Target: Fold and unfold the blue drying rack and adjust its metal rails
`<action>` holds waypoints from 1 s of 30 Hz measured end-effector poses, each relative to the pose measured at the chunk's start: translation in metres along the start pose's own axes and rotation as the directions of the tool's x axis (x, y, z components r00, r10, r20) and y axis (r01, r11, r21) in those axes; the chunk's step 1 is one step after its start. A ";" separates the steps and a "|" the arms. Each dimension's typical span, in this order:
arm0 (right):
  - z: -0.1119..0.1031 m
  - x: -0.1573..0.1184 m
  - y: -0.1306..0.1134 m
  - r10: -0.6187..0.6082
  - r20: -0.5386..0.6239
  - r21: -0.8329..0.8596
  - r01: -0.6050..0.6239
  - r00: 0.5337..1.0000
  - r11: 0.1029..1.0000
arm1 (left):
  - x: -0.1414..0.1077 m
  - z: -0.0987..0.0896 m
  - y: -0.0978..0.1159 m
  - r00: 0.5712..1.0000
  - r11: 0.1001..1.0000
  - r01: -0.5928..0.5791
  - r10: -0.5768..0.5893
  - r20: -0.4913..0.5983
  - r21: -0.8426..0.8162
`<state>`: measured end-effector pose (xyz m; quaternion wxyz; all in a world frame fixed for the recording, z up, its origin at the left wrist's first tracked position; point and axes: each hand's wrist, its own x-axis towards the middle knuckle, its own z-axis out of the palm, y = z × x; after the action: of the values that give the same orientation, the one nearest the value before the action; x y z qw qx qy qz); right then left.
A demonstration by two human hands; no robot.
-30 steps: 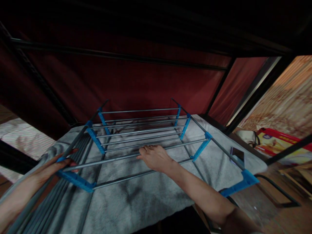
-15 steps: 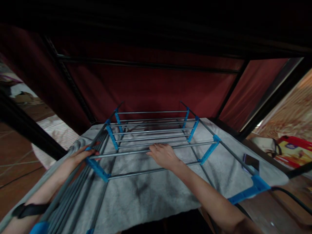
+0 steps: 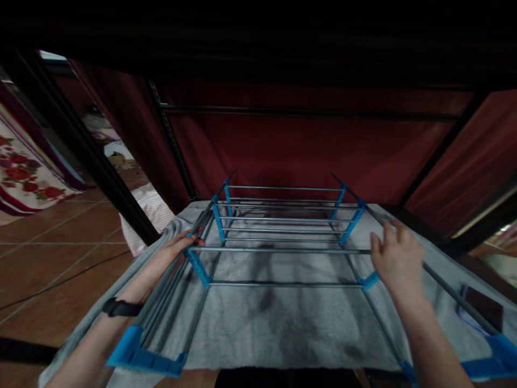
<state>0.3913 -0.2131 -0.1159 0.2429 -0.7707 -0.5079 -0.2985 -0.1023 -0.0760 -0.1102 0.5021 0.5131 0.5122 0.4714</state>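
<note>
A rack of grey metal tubes (image 3: pixel 283 250) with blue plastic connectors (image 3: pixel 197 267) lies on a grey cloth. My left hand (image 3: pixel 181 245) is closed around the rack's left side tube, beside a blue connector, with a dark band on the wrist. Over the right end of the nearer upper crossbar is my right hand (image 3: pixel 398 256), fingers bent and apart, hiding the connector there; whether it grips the tube cannot be made out. Several crossbars span the far part of the rack, and more tubes (image 3: pixel 169 291) run lengthwise along the left side.
The grey cloth (image 3: pixel 278 328) covers the surface under the rack. A phone (image 3: pixel 480 307) lies on it at the right. Dark red curtains (image 3: pixel 307 145) and black frame bars (image 3: pixel 121 178) stand behind and at the left. A cable (image 3: pixel 81 272) crosses the tiled floor.
My right hand has moved from the middle of the crossbar to its right end. My left hand stays at the left side. The view has turned left.
</note>
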 end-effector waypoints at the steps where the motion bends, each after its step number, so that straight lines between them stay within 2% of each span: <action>1: -0.001 0.003 0.018 0.093 0.039 -0.094 -0.089 0.995 0.992 | 0.000 0.000 -0.001 0.999 0.999 0.029 -0.028 0.018 -0.045; 2: -0.002 0.005 0.034 0.199 0.089 -0.183 -0.181 0.976 0.966 | 0.000 0.000 -0.001 0.998 0.995 0.049 -0.046 0.035 -0.090; 3: -0.001 0.006 0.048 0.271 0.188 -0.256 -0.219 0.944 0.942 | 0.000 0.000 -0.002 0.997 0.990 0.061 -0.056 0.044 -0.125; 5: 0.003 0.007 0.070 0.386 0.357 -0.333 -0.270 0.850 0.903 | 0.001 0.000 -0.003 0.998 0.987 0.051 -0.047 0.033 -0.154; 7: 0.012 0.005 0.086 0.432 0.474 -0.325 -0.303 0.767 0.896 | 0.003 0.000 -0.004 0.999 0.988 0.034 -0.030 0.025 -0.152; 8: 0.017 0.004 0.092 0.417 0.504 -0.297 -0.301 0.756 0.906 | 0.003 0.000 -0.004 0.999 0.990 0.026 -0.022 0.026 -0.142; 10: 0.027 0.002 0.100 0.382 0.505 -0.241 -0.298 0.774 0.924 | 0.004 0.000 -0.004 1.000 0.991 0.006 -0.002 0.030 -0.130; 13: 0.040 0.000 0.106 0.392 0.413 -0.202 -0.337 0.822 0.920 | 0.005 0.000 -0.005 1.000 0.991 -0.001 0.005 0.030 -0.131; 20: 0.061 -0.006 0.119 0.498 0.302 -0.201 -0.456 0.813 0.867 | 0.007 0.001 -0.005 0.998 0.986 0.058 -0.059 -0.005 -0.153; 22: 0.065 -0.009 0.122 0.472 0.242 -0.180 -0.439 0.848 0.880 | 0.008 0.000 -0.006 0.997 0.987 0.071 -0.073 -0.008 -0.143; 25: 0.067 -0.013 0.121 0.423 0.132 -0.171 -0.400 0.896 0.901 | 0.007 0.001 -0.005 0.997 0.989 0.070 -0.072 -0.013 -0.131; 28: 0.063 -0.015 0.113 0.427 0.162 -0.202 -0.394 0.890 0.897 | 0.003 0.004 -0.001 0.998 0.989 0.061 -0.064 -0.021 -0.132; 30: 0.059 -0.015 0.107 0.389 0.169 -0.187 -0.358 0.906 0.915 | -0.001 0.007 0.001 0.999 0.991 0.042 -0.045 -0.023 -0.124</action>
<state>0.4990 -0.2222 -0.1754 0.1835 -0.8963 -0.3484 -0.2038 -0.0958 -0.0774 -0.1090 0.5362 0.4637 0.4997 0.4977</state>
